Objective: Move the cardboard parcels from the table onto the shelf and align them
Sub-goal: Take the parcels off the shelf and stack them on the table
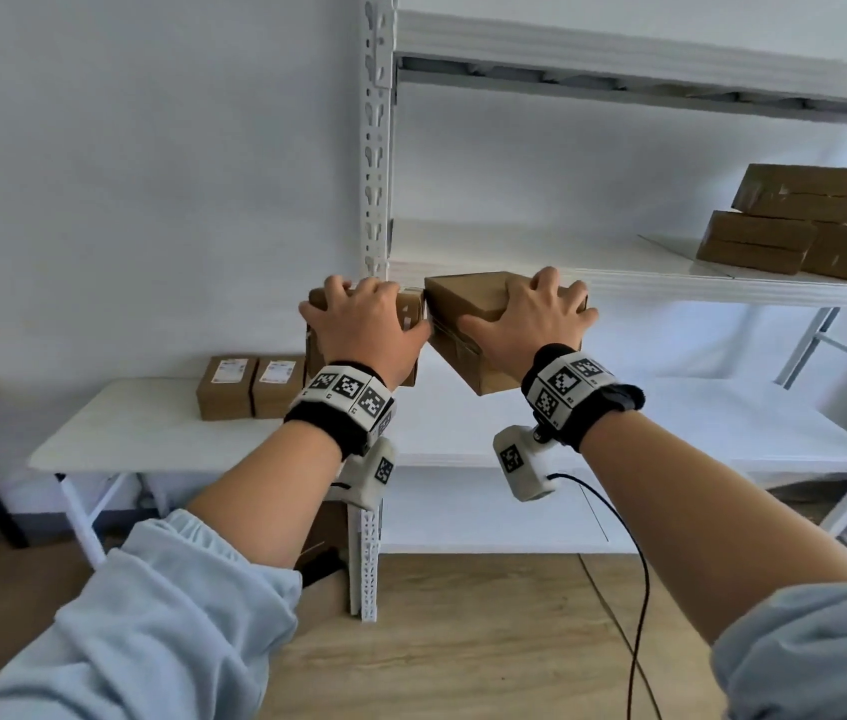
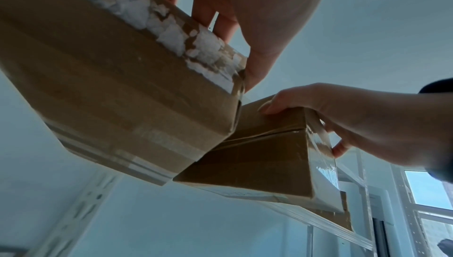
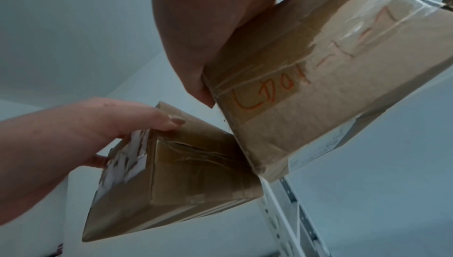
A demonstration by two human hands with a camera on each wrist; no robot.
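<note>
On the table (image 1: 151,439) at the left, two parcels (image 1: 250,387) stand side by side, not yet moved. Right of them the left hand (image 1: 367,324) grips a torn-label box (image 1: 408,309) from above, fingers curled over its far edge and thumb on the near side, held in the air by the shelf post (image 1: 377,148). Touching it at one corner, a second box (image 1: 468,324) sits tilted in the right hand (image 1: 530,317), held the same way, level with the shelf (image 1: 671,283) edge. Far right, a stack (image 1: 795,220) already rests on the shelf. This looks like the carry-and-place step: next, both boxes likely need lifting over the lip, levelling, setting down and sliding towards the stack to line up.
</note>
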